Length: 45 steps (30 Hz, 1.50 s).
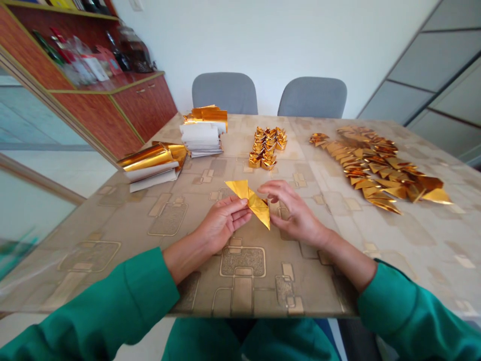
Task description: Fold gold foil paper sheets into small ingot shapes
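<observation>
Folded gold foil triangle (pixel 258 206) pinched in the left hand (pixel 221 221), right hand (pixel 295 210) touching it at three o'clock, grip there unclear.

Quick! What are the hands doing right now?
Left hand: closed, holding the folded gold paper.
Right hand: curled beside the paper, can't tell if gripping.

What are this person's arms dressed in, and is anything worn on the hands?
Both arms wear long, loose sleeves of teal-green cloth with soft folds, the left sleeve and the right sleeve, each ending short of the wrist. The left hand and right hand are bare: no gloves, and no watch or ring shows.
</observation>
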Available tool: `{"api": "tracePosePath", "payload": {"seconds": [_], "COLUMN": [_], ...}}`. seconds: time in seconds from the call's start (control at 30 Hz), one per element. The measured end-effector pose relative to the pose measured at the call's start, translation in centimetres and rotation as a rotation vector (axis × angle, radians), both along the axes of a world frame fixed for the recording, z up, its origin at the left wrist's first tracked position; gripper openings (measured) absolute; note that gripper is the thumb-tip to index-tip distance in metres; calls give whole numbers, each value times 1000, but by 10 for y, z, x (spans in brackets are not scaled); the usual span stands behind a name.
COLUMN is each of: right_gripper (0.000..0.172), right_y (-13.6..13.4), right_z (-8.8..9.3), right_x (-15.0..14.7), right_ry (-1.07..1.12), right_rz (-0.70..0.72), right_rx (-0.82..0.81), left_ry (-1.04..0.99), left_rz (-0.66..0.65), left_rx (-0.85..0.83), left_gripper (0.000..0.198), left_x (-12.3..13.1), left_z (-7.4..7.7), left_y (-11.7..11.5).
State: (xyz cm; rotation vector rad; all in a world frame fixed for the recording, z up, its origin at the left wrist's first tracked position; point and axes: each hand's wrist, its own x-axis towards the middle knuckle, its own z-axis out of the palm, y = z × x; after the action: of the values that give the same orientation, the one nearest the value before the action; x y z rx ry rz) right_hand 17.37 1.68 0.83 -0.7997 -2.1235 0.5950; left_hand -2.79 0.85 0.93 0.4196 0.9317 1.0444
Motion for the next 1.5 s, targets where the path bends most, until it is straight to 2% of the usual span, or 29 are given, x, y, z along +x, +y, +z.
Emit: {"api": "tracePosePath", "payload": {"seconds": [0.07, 0.17, 0.3, 0.5, 0.7, 0.93, 1.07, 1.17, 1.37, 1.43, 1.5], "right_gripper": [37, 19, 21, 18, 14, 21, 15, 18, 26, 28, 30], "right_y": [0, 1, 3, 2, 4, 4, 4, 1, -8, -10, -11], "right_z": [2, 4, 5, 5, 4, 0, 1, 3, 5, 6, 7], "right_x": [0, 3, 9, 7, 5, 3, 3, 0, -11, -14, -16], "right_ry": [-112, -186, -274, -340, -301, -322, -241, -177, 46, 76, 68], "right_rz": [-5, 4, 52, 41, 52, 42, 59, 73, -100, -165, -200], "right_rx": [192, 357, 475, 478, 476, 365, 370, 270, -101, -152, -137], "left_ry": [-36, -74, -58, 23, 47, 44, 18, 38, 116, 132, 152], "left_rz": [-30, -85, -110, -64, -82, -47, -94, -84, -42, -40, -43], "left_rx": [-7, -3, 16, 41, 96, 91, 69, 105, 354, 400, 418], "left_gripper": [8, 10, 11, 6, 6, 9, 7, 7, 22, 23, 22], "left_x": [1, 2, 2, 1, 0, -1, -1, 0, 4, 6, 7], "left_z": [0, -2, -2, 4, 0, -3, -2, -1, 3, 4, 3], "left_y": [-1, -3, -4, -6, -9, -9, -9, -11, -20, -22, -24]}}
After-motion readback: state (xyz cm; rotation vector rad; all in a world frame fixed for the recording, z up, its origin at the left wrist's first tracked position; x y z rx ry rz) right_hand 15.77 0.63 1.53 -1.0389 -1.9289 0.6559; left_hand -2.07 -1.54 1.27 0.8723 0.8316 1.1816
